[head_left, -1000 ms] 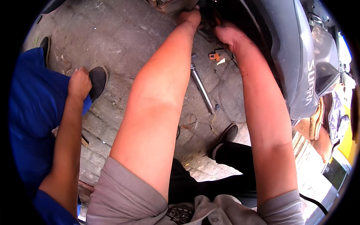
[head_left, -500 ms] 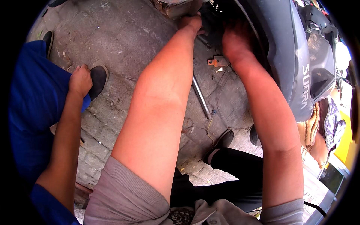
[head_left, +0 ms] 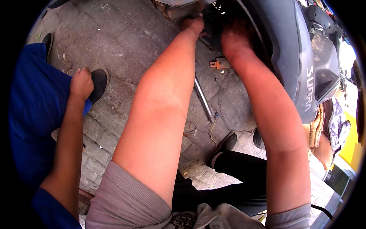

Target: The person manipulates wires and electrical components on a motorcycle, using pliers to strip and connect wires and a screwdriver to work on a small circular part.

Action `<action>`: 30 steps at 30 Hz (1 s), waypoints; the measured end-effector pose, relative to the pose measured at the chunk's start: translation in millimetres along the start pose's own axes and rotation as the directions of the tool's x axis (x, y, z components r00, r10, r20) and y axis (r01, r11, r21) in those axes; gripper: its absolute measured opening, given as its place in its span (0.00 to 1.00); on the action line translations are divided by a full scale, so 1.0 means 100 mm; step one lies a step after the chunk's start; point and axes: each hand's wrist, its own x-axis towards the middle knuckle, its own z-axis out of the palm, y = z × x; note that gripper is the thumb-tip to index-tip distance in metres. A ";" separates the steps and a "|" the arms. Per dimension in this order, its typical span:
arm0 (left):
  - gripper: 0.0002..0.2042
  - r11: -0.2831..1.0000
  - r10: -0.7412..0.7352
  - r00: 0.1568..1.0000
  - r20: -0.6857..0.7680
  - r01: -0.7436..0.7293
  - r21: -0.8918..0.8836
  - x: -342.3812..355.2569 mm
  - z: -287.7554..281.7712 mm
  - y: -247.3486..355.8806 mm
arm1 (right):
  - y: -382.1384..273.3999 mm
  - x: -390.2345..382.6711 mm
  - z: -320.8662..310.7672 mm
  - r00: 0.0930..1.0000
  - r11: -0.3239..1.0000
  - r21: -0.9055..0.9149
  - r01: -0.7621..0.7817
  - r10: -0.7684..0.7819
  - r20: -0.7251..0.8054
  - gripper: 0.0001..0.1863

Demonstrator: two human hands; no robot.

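Observation:
My left hand (head_left: 193,26) is at the lower edge of a rusty, dirty part (head_left: 176,11) of a vehicle, fingers curled around something I cannot make out. My right hand (head_left: 234,40) reaches into the dark recess behind a grey plastic panel (head_left: 289,57), its fingers lost in shadow. Just below my hands lies a small metal bracket with an orange end (head_left: 220,63) on the paved ground (head_left: 106,45). A long steel bar (head_left: 204,101) lies between my forearms, with thin wires near it.
At left, another person in blue trousers (head_left: 42,91) rests a hand (head_left: 82,84) by a dark shoe. Black-clad legs (head_left: 240,168) are below my arms. Folded brown and patterned fabric (head_left: 324,126) and a yellow surface (head_left: 352,131) are at right.
My right hand has moved rightward and deeper into the dark recess; an orange item beside it a second ago is no longer visible. My left hand has shifted slightly down.

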 end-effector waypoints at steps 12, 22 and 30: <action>0.24 1.000 0.031 1.000 -0.005 -0.031 -0.004 0.00 0.04 -0.04 | 0.11 -0.08 0.11 0.981 0.940 -0.313 0.132 -0.168 -0.092 0.22; 0.24 0.998 0.062 0.997 -0.035 -0.062 -0.012 0.02 0.01 -0.06 | 0.02 0.09 -0.02 0.990 0.999 0.022 0.032 -0.034 0.136 0.19; 0.22 0.996 0.065 0.994 -0.089 -0.070 -0.060 0.03 0.06 -0.07 | 0.03 0.23 -0.21 0.888 0.952 0.307 0.005 -0.145 0.436 0.22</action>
